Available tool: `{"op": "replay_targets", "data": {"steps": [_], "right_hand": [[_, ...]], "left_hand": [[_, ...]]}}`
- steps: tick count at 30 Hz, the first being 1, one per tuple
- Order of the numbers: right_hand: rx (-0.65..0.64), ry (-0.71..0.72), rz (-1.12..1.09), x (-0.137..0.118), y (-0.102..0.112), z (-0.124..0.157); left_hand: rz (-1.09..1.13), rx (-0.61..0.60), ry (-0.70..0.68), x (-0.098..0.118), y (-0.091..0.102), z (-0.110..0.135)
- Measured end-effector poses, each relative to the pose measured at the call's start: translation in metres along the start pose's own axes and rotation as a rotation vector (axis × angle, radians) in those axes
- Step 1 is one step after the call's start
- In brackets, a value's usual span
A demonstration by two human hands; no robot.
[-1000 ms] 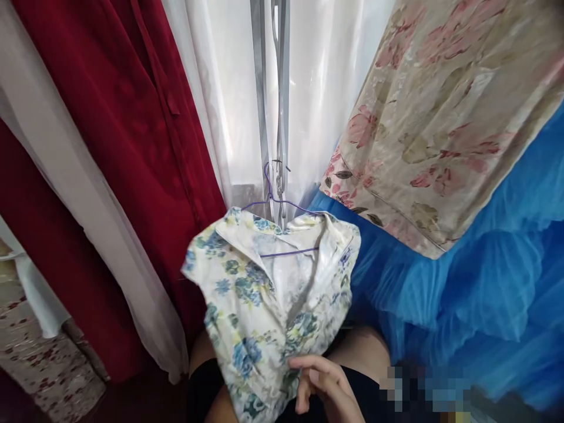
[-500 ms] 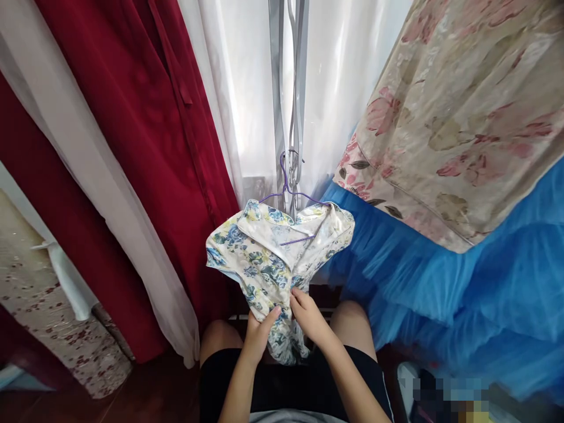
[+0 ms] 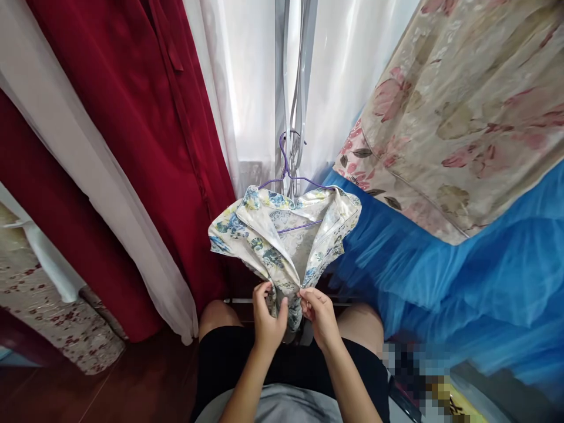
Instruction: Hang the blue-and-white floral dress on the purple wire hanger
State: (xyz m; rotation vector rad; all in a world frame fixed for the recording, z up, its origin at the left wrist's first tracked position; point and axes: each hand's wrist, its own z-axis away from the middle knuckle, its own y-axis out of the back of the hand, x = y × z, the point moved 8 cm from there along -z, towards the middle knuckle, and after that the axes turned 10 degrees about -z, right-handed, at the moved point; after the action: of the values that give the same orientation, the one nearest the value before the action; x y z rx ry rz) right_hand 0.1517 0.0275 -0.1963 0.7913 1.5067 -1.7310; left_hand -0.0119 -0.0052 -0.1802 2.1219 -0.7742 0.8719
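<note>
A short-sleeved, collared floral shirt (image 3: 273,252) in cream, blue and yellow hangs in front of me on a purple wire hanger (image 3: 286,170). Its neck gapes wide, with the hanger's lower bar showing inside. My right hand (image 3: 319,314) pinches the front edge at the bottom of the V-shaped opening. At the shirt's left side, my left hand (image 3: 269,320) has its thumb and fingers apart, fingertips against the fabric. The lower part of the shirt bunches between and behind my hands and is partly hidden.
Grey straps (image 3: 304,76) hang behind the hanger, before a white curtain (image 3: 251,88). Red drapes (image 3: 132,147) hang at left. A pink-flowered cloth (image 3: 458,135) and blue tulle (image 3: 423,282) hang at right. Partly blurred items, one a yellow packet (image 3: 458,399), lie low at right.
My left hand has loosened its hold and its fingers have spread at the shirt's side. My right hand now pinches the front edge, and the neck opening gapes wider.
</note>
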Motion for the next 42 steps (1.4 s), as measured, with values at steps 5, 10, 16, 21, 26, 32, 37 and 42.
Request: {"op": "replay_targets", "data": {"steps": [5, 10, 16, 21, 26, 32, 37, 42], "right_hand": [[-0.077, 0.049, 0.061, -0.006, -0.012, 0.012], [-0.148, 0.012, 0.155, -0.009, -0.025, 0.021], [-0.162, 0.106, 0.211, -0.057, -0.060, -0.016], [-0.237, 0.236, 0.035, -0.154, -0.125, -0.065], [-0.311, 0.289, -0.014, -0.206, -0.169, -0.072], [-0.339, 0.290, 0.065, -0.187, -0.156, -0.053], [-0.357, 0.329, 0.137, -0.189, -0.153, -0.044], [-0.396, 0.453, 0.269, -0.205, -0.160, -0.038]], "left_hand": [[0.001, 0.078, 0.045, 0.017, -0.015, 0.018], [0.094, -0.148, 0.052, 0.014, -0.028, 0.016], [0.072, -0.166, -0.041, 0.019, -0.031, 0.001], [0.008, -0.197, -0.075, 0.020, -0.032, -0.012], [-0.022, -0.238, -0.100, 0.010, -0.022, -0.004], [0.031, -0.226, -0.152, 0.022, -0.005, -0.027], [0.126, 0.014, -0.430, 0.122, 0.035, -0.126], [-0.018, -0.001, -0.670, 0.193, 0.042, -0.187]]}}
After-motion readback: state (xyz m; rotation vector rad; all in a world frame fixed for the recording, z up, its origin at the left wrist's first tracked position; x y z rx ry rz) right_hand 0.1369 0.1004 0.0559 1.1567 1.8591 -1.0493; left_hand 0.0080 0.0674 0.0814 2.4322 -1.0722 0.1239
